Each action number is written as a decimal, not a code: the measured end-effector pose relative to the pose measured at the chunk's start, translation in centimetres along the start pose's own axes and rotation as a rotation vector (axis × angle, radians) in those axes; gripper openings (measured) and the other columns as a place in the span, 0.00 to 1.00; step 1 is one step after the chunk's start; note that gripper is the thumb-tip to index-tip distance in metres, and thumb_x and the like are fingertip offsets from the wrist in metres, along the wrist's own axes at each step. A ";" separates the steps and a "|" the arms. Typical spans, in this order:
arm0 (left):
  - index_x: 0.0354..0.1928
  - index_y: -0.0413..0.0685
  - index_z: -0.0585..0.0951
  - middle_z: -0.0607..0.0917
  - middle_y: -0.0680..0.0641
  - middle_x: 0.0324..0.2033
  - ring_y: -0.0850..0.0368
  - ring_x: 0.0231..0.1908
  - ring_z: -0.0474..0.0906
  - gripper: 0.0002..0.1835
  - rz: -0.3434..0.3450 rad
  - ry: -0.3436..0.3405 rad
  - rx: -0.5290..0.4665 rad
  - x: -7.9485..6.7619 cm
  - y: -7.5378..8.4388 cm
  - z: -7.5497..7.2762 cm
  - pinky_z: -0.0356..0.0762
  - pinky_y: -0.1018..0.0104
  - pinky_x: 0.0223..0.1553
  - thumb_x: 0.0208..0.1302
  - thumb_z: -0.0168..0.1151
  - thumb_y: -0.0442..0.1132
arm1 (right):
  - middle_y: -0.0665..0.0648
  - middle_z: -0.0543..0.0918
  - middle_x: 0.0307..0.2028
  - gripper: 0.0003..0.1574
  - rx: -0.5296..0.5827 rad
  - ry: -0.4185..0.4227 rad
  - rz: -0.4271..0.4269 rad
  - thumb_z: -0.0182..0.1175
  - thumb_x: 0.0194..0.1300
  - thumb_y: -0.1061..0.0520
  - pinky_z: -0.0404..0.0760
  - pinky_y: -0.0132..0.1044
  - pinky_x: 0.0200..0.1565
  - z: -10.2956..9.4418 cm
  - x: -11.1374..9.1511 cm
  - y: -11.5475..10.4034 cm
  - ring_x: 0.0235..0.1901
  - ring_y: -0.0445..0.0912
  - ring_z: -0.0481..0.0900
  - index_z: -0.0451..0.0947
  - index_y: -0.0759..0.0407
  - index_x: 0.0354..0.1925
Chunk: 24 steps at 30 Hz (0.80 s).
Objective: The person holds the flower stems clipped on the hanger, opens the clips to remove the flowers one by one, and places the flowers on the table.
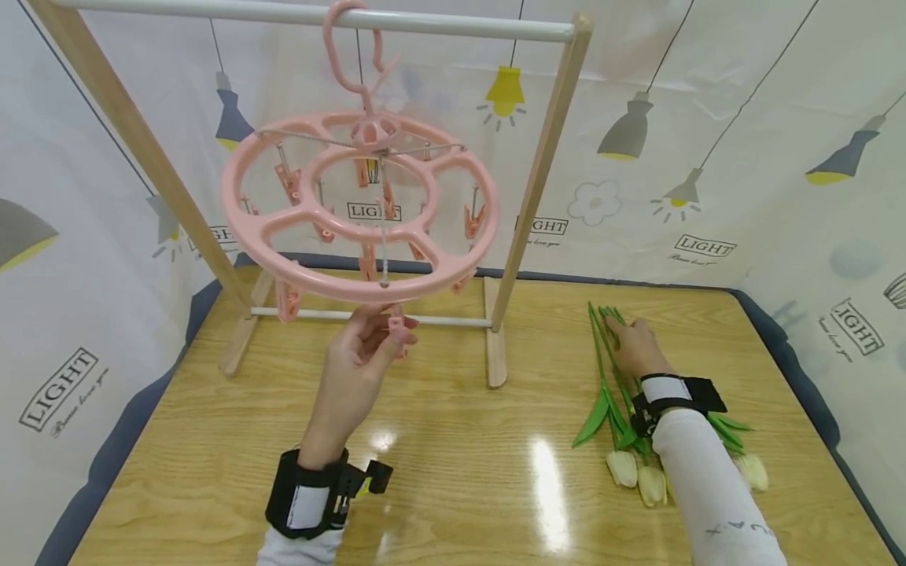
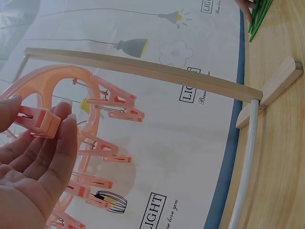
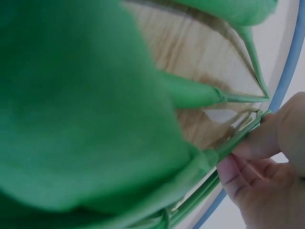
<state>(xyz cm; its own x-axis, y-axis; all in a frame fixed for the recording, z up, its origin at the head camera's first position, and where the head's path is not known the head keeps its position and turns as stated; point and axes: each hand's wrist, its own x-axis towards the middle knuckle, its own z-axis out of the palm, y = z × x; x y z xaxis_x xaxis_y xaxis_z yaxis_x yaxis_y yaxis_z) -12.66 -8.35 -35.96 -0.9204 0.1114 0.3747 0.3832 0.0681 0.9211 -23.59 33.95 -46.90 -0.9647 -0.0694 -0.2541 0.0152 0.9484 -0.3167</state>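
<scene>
My left hand pinches a pink clothes peg between thumb and fingers, at the front of a round pink peg hanger. The left wrist view shows that peg close up, its inner end partly behind the thumb. On the right of the table, my right hand is at the stem ends of white artificial tulips. In the right wrist view, its thumb and fingers pinch a green stem. A large blurred leaf covers much of that view, and my forearm hides some flowers.
The hanger's hook hangs over the white top bar of a wooden stand. Several other pegs dangle from the ring. Printed cloth surrounds the wooden table at the back and sides.
</scene>
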 end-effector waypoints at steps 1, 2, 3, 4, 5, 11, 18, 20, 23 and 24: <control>0.63 0.39 0.71 0.83 0.36 0.47 0.64 0.42 0.82 0.20 -0.003 -0.004 0.000 0.0 0.0 0.0 0.83 0.70 0.43 0.71 0.56 0.31 | 0.87 0.58 0.58 0.40 0.005 -0.010 0.011 0.44 0.68 0.71 0.72 0.56 0.40 0.0 0.0 0.0 0.52 0.75 0.67 0.50 0.65 0.76; 0.63 0.39 0.71 0.82 0.36 0.47 0.64 0.42 0.81 0.20 -0.005 -0.008 0.000 0.0 0.0 0.0 0.83 0.71 0.43 0.71 0.56 0.32 | 0.87 0.57 0.59 0.40 0.005 -0.017 0.020 0.44 0.68 0.70 0.73 0.58 0.42 0.0 -0.1 -0.1 0.55 0.77 0.65 0.49 0.64 0.76; 0.63 0.39 0.71 0.82 0.35 0.47 0.64 0.42 0.81 0.20 -0.007 -0.011 -0.001 0.0 0.0 0.1 0.82 0.71 0.43 0.71 0.56 0.32 | 0.87 0.56 0.60 0.40 0.007 -0.028 0.028 0.43 0.68 0.70 0.72 0.59 0.43 0.0 -0.2 -0.1 0.57 0.78 0.63 0.48 0.63 0.76; 0.64 0.39 0.71 0.82 0.35 0.47 0.64 0.42 0.81 0.20 -0.010 -0.013 -0.003 0.0 0.0 0.1 0.82 0.72 0.43 0.71 0.56 0.32 | 0.87 0.55 0.61 0.40 0.008 -0.039 0.036 0.43 0.68 0.69 0.72 0.60 0.44 0.0 -0.2 -0.1 0.58 0.79 0.60 0.48 0.63 0.76; 0.64 0.39 0.70 0.82 0.35 0.47 0.64 0.42 0.81 0.21 -0.013 -0.014 -0.004 0.0 0.0 0.1 0.82 0.72 0.43 0.71 0.56 0.32 | 0.87 0.54 0.61 0.41 0.012 -0.049 0.043 0.43 0.68 0.69 0.71 0.61 0.44 0.0 -0.2 -0.2 0.59 0.80 0.59 0.47 0.62 0.77; 0.65 0.41 0.70 0.82 0.35 0.47 0.63 0.41 0.81 0.21 -0.022 -0.017 -0.015 0.1 0.0 0.1 0.82 0.70 0.42 0.72 0.56 0.32 | 0.88 0.50 0.61 0.41 0.025 -0.102 0.071 0.41 0.69 0.66 0.68 0.59 0.42 -0.2 -0.4 -0.3 0.60 0.79 0.55 0.43 0.63 0.77; 0.66 0.41 0.71 0.83 0.38 0.51 0.64 0.42 0.83 0.21 -0.015 -0.012 0.033 0.3 0.0 0.2 0.83 0.70 0.43 0.73 0.54 0.34 | 0.87 0.52 0.61 0.44 0.051 -0.073 0.084 0.41 0.68 0.66 0.71 0.62 0.43 -0.6 -0.8 -0.9 0.61 0.80 0.54 0.38 0.66 0.77; 0.67 0.41 0.70 0.83 0.38 0.52 0.64 0.43 0.83 0.22 -0.012 -0.007 0.046 0.3 -0.1 0.1 0.83 0.71 0.43 0.74 0.54 0.35 | 0.87 0.53 0.62 0.43 0.040 -0.045 0.073 0.42 0.69 0.65 0.73 0.66 0.46 -0.8 -1.0 -1.1 0.62 0.81 0.55 0.37 0.67 0.77; 0.68 0.41 0.69 0.82 0.38 0.53 0.64 0.43 0.83 0.22 0.006 0.004 0.053 0.4 -0.2 0.0 0.82 0.72 0.43 0.74 0.53 0.34 | 0.87 0.54 0.64 0.41 0.024 -0.010 0.056 0.41 0.71 0.64 0.71 0.70 0.50 -1.3 -1.0 -1.7 0.62 0.80 0.57 0.38 0.68 0.76; 0.68 0.40 0.69 0.82 0.38 0.52 0.65 0.43 0.83 0.22 0.015 0.006 0.052 0.4 -0.2 0.0 0.82 0.73 0.43 0.74 0.52 0.34 | 0.87 0.54 0.65 0.41 0.026 0.001 0.051 0.40 0.72 0.63 0.71 0.71 0.51 -1.5 -1.0 -1.8 0.62 0.80 0.58 0.38 0.69 0.76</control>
<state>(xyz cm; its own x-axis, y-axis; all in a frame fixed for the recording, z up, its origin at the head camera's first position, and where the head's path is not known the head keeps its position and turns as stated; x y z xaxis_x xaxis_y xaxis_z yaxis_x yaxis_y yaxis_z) -13.14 -8.29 -36.01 -0.9148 0.1069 0.3895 0.4006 0.1177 0.9086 -23.09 32.76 -44.74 -0.9629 -0.0207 -0.2691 0.0710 0.9425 -0.3266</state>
